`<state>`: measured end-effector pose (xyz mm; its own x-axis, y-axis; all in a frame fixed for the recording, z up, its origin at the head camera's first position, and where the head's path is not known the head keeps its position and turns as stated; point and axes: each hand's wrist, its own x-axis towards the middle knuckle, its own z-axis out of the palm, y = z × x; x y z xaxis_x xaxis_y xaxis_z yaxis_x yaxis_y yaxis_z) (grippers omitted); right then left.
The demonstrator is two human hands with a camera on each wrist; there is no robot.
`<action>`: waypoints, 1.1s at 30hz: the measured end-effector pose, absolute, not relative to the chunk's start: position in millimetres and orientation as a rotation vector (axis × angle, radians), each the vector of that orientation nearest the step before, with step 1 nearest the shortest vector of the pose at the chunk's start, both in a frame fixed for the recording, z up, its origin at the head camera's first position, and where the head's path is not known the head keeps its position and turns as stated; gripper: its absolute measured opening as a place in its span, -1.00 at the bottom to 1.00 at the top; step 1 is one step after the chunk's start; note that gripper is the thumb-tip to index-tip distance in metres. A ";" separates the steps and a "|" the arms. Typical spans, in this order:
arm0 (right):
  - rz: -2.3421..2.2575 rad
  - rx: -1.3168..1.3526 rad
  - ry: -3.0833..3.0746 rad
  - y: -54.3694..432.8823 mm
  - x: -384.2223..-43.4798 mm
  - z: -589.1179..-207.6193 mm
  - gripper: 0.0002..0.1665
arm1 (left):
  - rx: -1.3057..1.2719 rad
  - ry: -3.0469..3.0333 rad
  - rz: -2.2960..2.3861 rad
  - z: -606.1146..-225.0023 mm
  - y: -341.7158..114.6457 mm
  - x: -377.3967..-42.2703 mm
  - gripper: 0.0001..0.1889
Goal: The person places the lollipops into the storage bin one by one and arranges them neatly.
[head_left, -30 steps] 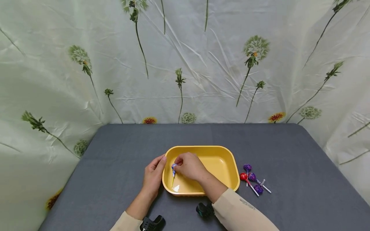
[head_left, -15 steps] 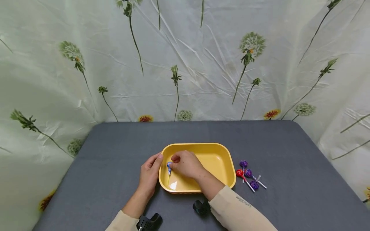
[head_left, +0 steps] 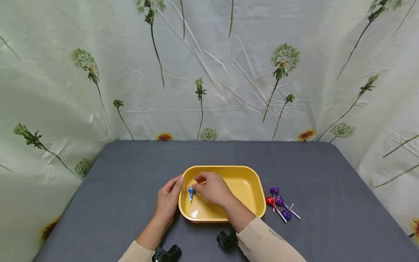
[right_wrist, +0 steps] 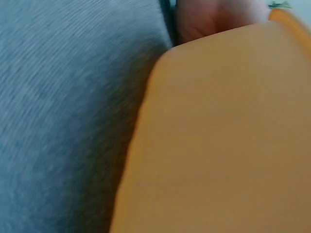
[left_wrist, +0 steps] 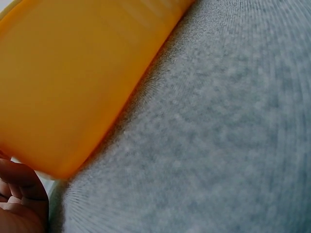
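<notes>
A yellow plastic tray (head_left: 243, 214) stands on the grey table. At its left end my left hand (head_left: 168, 202) holds the rim, thumb on top and fingers along the outside. Inside the tray, near that end, a blue-wrapped lollipop (head_left: 191, 190) lies with its stick toward me. My right hand (head_left: 212, 188) is over the tray, thumb and forefinger apart, its fingertips right beside the lollipop's head. In the left wrist view, the curled fingers (left_wrist: 22, 189) of my left hand sit at the tray's corner. The right wrist view is mostly filled by the tray's outer wall (right_wrist: 218, 136).
Right of the tray lies a loose cluster of lollipops: a red one (head_left: 270, 201) and several purple ones (head_left: 286, 215), sticks crossing. A grey cloth (head_left: 140, 160) covers the table. A white curtain with a flower print (head_left: 229, 72) hangs behind it.
My right thumb and forefinger have come off the blue lollipop's head, which now shows whole on the tray floor. My left hand keeps its place on the rim. The head view has shifted slightly.
</notes>
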<state>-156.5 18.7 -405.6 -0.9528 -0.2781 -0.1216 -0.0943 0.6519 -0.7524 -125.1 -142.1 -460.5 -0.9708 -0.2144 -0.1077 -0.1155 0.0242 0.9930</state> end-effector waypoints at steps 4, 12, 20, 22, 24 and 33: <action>-1.320 -0.280 2.640 22.4 -152.6 -399.8 -0.77 | 0.361 -2.217 -2.104 -459.8 -142.5 -124.4 -0.52; -1.602 -0.267 2.610 43.4 -136.6 -380.4 -0.81 | 0.380 -2.235 -2.055 -457.4 -145.6 -123.1 -0.53; -1.749 -0.113 2.755 128.0 -127.5 -351.9 -0.78 | 0.388 -2.235 -2.077 -456.1 -138.8 -124.4 -0.52; -1.707 -0.084 2.808 155.9 -128.1 -351.0 -0.73 | 0.380 -2.228 -2.081 -455.7 -138.6 -125.1 -0.52; -1.616 -0.041 2.851 182.5 -130.7 -354.2 -0.67 | 0.374 -2.225 -2.081 -455.0 -139.2 -125.7 -0.51; -1.186 0.059 2.766 259.0 -143.8 -392.2 -0.52 | 0.404 -2.243 -2.062 -456.3 -139.2 -124.0 -0.50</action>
